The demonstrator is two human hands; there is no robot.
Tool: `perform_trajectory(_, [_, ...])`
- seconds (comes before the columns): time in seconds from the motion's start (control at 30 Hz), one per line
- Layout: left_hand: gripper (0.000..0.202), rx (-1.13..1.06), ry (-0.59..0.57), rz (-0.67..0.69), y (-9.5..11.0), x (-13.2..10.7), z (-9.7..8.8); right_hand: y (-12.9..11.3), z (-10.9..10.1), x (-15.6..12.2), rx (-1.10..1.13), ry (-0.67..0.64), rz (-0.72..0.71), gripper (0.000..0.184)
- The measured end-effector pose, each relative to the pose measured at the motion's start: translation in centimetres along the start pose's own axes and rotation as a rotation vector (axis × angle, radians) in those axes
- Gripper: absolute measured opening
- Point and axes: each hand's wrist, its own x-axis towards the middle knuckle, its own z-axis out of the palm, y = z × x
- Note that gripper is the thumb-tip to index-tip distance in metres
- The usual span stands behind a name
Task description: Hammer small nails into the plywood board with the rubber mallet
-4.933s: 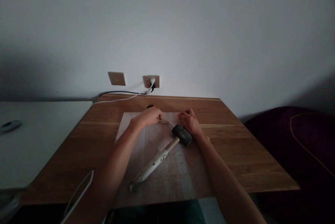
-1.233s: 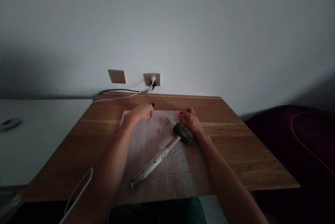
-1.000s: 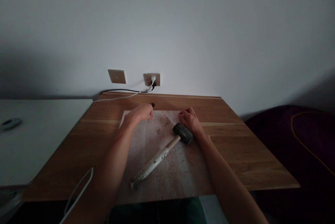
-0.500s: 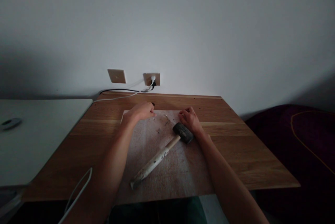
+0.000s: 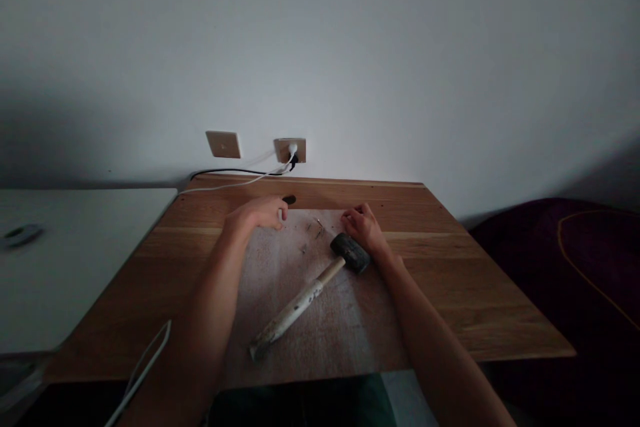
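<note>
On a thin reddish-brown board (image 5: 320, 320) lies a mallet (image 5: 351, 252) with a black head and a worn, pale handle slanting toward the near left. Several small nails (image 5: 319, 230) are scattered between my hands. Near the board's far left corner, my left hand (image 5: 263, 212) is bent over with its fingers curled; whatever they may hold is hidden. My right hand (image 5: 364, 227) rests at the far right part of the board, just beyond the mallet head. Its fingers are curled in, and I cannot make out anything inside them.
Under the board is a wooden tabletop (image 5: 450, 294), with a dark oval hole (image 5: 289, 200) near its back. Cables run along the wall to a socket (image 5: 291, 150). A white surface (image 5: 60, 280) adjoins at left; a dark purple beanbag-like shape (image 5: 530, 247) stands at right.
My left hand has shifted a little left and toward me, uncovering more of the dark oval hole. My right hand and the mallet have stayed in place.
</note>
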Motion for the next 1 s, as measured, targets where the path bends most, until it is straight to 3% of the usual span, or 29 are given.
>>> perform_trajectory(0.27, [0.032, -0.011, -0.016, -0.066, 0.0, -0.1, 0.1, 0.0, 0.0, 0.0, -0.002, 0.007, -0.011, 0.02])
perform_trajectory(0.5, [0.02, 0.018, -0.019, -0.129, 0.6, -0.5, -0.4, -0.3, -0.3, 0.0, -0.006, -0.025, -0.002, 0.021])
perform_trajectory(0.73, [0.018, 0.025, 0.04, -0.165, 0.6, -0.5, -0.2, -0.4, -0.3, 0.1, -0.013, -0.018, 0.005, 0.022])
perform_trajectory(0.83, [0.018, 0.0, 0.055, -0.129, 0.9, -0.4, -0.3, -0.3, -0.2, 0.1, -0.014, -0.014, 0.003, 0.021])
perform_trajectory(1.0, [0.018, -0.12, -0.014, 0.051, 2.7, -0.3, -0.4, -0.2, -0.1, 0.0, -0.027, -0.011, 0.007, 0.023])
